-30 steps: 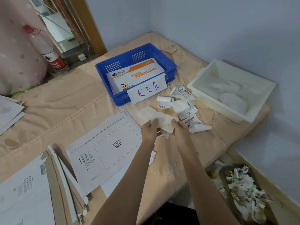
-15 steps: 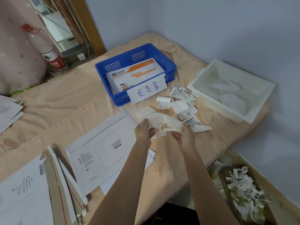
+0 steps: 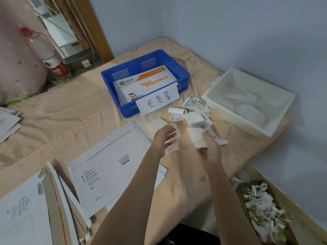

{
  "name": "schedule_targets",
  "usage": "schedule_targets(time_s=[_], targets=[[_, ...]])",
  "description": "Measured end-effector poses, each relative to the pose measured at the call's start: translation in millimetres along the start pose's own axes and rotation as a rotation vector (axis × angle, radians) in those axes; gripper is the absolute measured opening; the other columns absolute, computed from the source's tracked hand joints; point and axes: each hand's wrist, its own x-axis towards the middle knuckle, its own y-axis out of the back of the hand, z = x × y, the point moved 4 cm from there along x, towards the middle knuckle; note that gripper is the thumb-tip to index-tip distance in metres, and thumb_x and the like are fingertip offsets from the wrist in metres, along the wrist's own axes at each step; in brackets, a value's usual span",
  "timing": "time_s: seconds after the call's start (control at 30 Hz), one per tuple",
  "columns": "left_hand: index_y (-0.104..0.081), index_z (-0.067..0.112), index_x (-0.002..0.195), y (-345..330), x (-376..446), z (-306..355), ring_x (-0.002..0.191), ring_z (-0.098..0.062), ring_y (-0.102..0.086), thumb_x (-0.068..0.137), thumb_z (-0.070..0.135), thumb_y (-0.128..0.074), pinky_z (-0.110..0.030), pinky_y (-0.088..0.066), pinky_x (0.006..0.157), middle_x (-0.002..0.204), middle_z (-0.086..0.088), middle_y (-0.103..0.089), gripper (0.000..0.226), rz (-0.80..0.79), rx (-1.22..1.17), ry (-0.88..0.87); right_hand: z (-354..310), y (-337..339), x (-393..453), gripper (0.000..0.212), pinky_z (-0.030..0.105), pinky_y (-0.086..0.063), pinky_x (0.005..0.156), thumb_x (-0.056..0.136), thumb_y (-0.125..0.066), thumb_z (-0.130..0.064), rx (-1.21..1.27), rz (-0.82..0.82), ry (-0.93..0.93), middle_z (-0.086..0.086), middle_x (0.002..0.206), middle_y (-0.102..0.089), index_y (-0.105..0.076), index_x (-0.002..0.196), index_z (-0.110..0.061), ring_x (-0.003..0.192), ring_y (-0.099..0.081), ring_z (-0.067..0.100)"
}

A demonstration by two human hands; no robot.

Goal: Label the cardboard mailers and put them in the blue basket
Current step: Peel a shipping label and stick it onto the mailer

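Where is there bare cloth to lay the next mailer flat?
Bare cloth lies left of the blue basket, beyond the flat mailer. A smaller patch lies near the edge, below the right hand. Loose labels crowd the gap between basket and white tray.
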Motion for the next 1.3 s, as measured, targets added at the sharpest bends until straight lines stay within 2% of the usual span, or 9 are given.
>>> schedule_targets(time_s=[0.2,0.33,0.47,0.63,0.73,0.83,0.93,1.13,1.3], targets=[[-0.058,0.022,0.119,-32,5,15,0.116,-0.018,-0.047,0.083,0.043,-0.064,-0.028,-0.039,0.088,0.133,0.000,-0.048,0.042,-0.125,0.314,-0.044,-8,-5,-4,0.021,0.018,-0.033,0.033,0.091,-0.063,-0.029,-0.189,-0.148,0.063,0.002,0.072,-0.061,-0.064,0.102,-0.011,0.038,-0.044,0.008],[-0.052,0.024,0.118,-27,8,17,0.098,-0.018,-0.051,0.089,0.053,-0.054,-0.030,-0.040,0.084,0.117,-0.003,-0.052,0.041,-0.032,0.395,-0.044,-6,-13,-9,0.025,0.026,-0.052,0.060,0.095,-0.055,-0.038,-0.325,-0.221,0.075,0.004,0.088,-0.074,-0.068,0.099,-0.017,0.070,-0.071,0.022],[-0.058,0.013,0.106,-11,7,18,0.071,-0.016,-0.054,0.090,0.041,-0.055,-0.025,-0.043,0.062,0.092,-0.006,-0.062,0.032,0.073,0.273,-0.101,-3,-23,-16,0.027,0.038,-0.053,0.089,0.093,-0.060,-0.031,-0.444,-0.274,0.198,0.014,0.102,-0.072,-0.071,0.099,-0.007,0.100,-0.068,0.028],[-0.066,0.008,0.094,20,-5,10,0.066,-0.024,-0.066,0.084,0.021,-0.062,-0.027,-0.053,0.061,0.090,-0.007,-0.061,0.017,0.111,0.146,-0.041,11,-41,-26,0.024,0.022,-0.048,0.086,0.082,-0.070,-0.039,-0.708,-0.392,0.268,-0.007,0.101,-0.073,-0.074,0.100,-0.024,0.099,-0.066,0.007],[-0.070,0.009,0.091,49,-11,0,0.065,-0.024,-0.065,0.082,0.022,-0.067,-0.030,-0.057,0.064,0.098,-0.013,-0.061,0.016,0.176,0.053,-0.026,25,-55,-29,0.024,0.011,-0.049,0.075,0.081,-0.074,-0.012,-0.719,-0.428,0.258,0.006,0.110,-0.068,-0.071,0.105,-0.005,0.097,-0.065,0.012],[-0.069,0.015,0.100,71,-21,-11,0.078,-0.024,-0.066,0.083,0.043,-0.062,-0.033,-0.059,0.071,0.099,-0.008,-0.067,0.033,0.194,0.006,0.015,44,-67,-35,0.021,0.026,-0.051,0.092,0.082,-0.069,0.001,-0.776,-0.519,0.247,0.008,0.115,-0.063,-0.068,0.101,-0.006,0.103,-0.062,0.015],[-0.069,0.015,0.096,93,-30,-18,0.079,-0.024,-0.065,0.082,0.031,-0.053,-0.030,-0.056,0.064,0.096,-0.008,-0.063,0.027,0.235,-0.035,0.009,67,-76,-36,0.018,0.011,-0.046,0.082,0.086,-0.064,0.003,-0.886,-0.584,0.180,0.004,0.110,-0.061,-0.067,0.100,-0.007,0.101,-0.059,0.011],[-0.061,0.009,0.090,133,-43,-22,0.068,-0.026,-0.068,0.085,0.023,-0.041,-0.032,-0.053,0.064,0.081,-0.009,-0.069,0.025,0.369,-0.199,0.022,108,-103,-34,0.017,0.027,-0.042,0.074,0.083,-0.061,-0.008,-1.047,-0.603,0.063,0.005,0.086,-0.064,-0.069,0.098,-0.005,0.084,-0.058,0.019],[-0.063,0.010,0.090,164,-40,-24,0.069,-0.025,-0.070,0.086,0.020,-0.061,-0.033,-0.056,0.064,0.086,-0.013,-0.069,0.011,0.457,-0.121,0.011,124,-125,-34,0.025,0.023,-0.041,0.070,0.097,-0.048,-0.019,-1.088,-0.600,0.032,-0.002,0.084,-0.064,-0.068,0.083,-0.013,0.076,-0.055,0.010]])
